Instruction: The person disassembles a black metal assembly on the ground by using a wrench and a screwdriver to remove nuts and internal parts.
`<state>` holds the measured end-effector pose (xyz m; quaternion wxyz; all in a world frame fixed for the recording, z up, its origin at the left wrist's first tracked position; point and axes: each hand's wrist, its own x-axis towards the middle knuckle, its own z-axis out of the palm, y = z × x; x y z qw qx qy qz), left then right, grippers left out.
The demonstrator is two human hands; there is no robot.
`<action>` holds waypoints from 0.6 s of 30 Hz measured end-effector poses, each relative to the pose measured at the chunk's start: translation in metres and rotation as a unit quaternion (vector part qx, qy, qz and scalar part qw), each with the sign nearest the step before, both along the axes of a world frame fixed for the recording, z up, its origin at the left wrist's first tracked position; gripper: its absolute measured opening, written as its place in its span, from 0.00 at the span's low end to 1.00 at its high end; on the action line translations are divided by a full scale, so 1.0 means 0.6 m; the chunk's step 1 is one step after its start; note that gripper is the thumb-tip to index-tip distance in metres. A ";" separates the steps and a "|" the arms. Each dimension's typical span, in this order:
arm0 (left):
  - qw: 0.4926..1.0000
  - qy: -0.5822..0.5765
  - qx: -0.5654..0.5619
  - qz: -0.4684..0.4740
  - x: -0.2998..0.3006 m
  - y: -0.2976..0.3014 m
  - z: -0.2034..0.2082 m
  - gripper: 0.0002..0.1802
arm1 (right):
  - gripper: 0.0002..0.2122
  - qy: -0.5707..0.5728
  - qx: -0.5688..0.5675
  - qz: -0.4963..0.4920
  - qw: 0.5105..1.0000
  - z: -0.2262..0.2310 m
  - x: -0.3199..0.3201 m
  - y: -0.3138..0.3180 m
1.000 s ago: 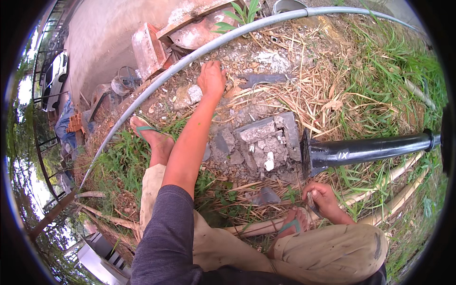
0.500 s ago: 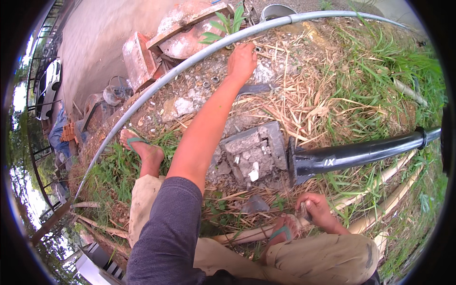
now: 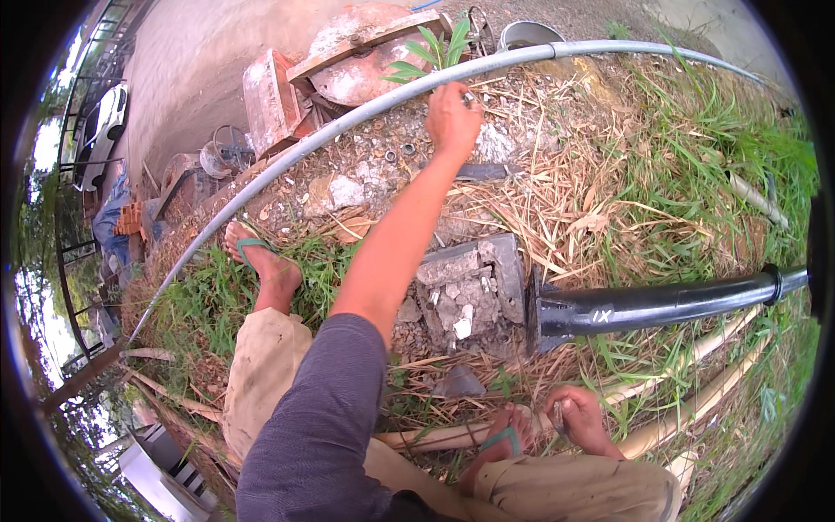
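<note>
In the head view, the left hand (image 3: 453,122) reaches over pale stony ground, just beside a long, curved grey pipe (image 3: 522,56). Its grip is nearly closed, thumb and fingers pinching a small grey metal piece (image 3: 470,99) too small to identify. 2 small round metal rings (image 3: 409,149) lie on the ground near that hand, and a flat dark-grey strip (image 3: 484,171) lies by the wrist. The right hand (image 3: 584,419) is low, near a foot in a green-strapped sandal (image 3: 498,438); its grip is curled around a small dark piece (image 3: 559,418), mostly hidden by the fingers. Between the hands sits a square, broken grey concrete block (image 3: 465,277), with a black tubular metal post (image 3: 661,309) lying at its right, base plate toward it.
</note>
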<state>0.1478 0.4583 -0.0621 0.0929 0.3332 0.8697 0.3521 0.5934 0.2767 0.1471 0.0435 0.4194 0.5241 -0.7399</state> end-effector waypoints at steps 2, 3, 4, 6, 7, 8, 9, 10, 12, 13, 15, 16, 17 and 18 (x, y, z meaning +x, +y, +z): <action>0.999 0.030 -0.027 -0.019 -0.011 -0.042 0.003 0.16 | 0.23 0.030 0.034 0.016 0.999 -0.004 -0.009 0.003; 0.997 0.044 -0.054 -0.038 -0.013 -0.060 0.001 0.17 | 0.22 0.043 0.045 0.015 0.998 -0.006 -0.012 0.004; 0.993 0.058 -0.083 -0.054 -0.019 -0.077 -0.002 0.18 | 0.22 0.056 0.056 0.016 0.997 -0.009 -0.014 0.007; 0.984 0.107 -0.091 -0.107 -0.050 -0.103 -0.026 0.19 | 0.20 0.048 0.047 0.029 0.997 -0.014 -0.010 0.007; 0.979 0.113 -0.091 -0.145 -0.042 -0.107 -0.048 0.20 | 0.19 0.010 0.032 0.031 0.999 -0.005 -0.005 0.007; 0.981 0.124 -0.066 -0.133 -0.050 -0.154 -0.050 0.19 | 0.18 0.029 0.030 0.036 0.998 -0.007 -0.015 0.006; 0.983 0.131 -0.023 -0.124 -0.051 -0.163 -0.036 0.18 | 0.17 0.039 0.044 0.036 0.998 -0.003 -0.027 0.015; 0.984 0.142 0.019 -0.110 -0.052 -0.178 -0.011 0.18 | 0.17 0.047 0.045 0.038 0.997 -0.003 -0.030 0.016; 0.991 0.032 0.078 -0.105 0.028 -0.193 0.045 0.14 | 0.16 0.041 0.064 0.003 0.997 -0.001 -0.013 0.009; 0.990 -0.014 0.102 -0.096 0.065 -0.229 0.081 0.13 | 0.15 0.035 0.067 -0.029 0.997 -0.009 -0.008 0.004; 0.986 -0.022 0.109 -0.123 0.157 -0.299 0.149 0.10 | 0.13 0.022 0.087 -0.093 0.992 -0.017 0.004 -0.006; 0.986 -0.038 0.099 -0.127 0.207 -0.339 0.179 0.08 | 0.14 0.010 0.103 -0.118 0.988 -0.028 0.009 -0.010; 0.979 -0.003 0.106 -0.173 0.242 -0.380 0.204 0.07 | 0.15 0.005 0.118 -0.137 0.983 -0.039 0.011 -0.013; 0.967 0.006 0.087 -0.238 0.277 -0.415 0.210 0.08 | 0.15 -0.001 0.134 -0.159 0.978 -0.048 0.016 -0.016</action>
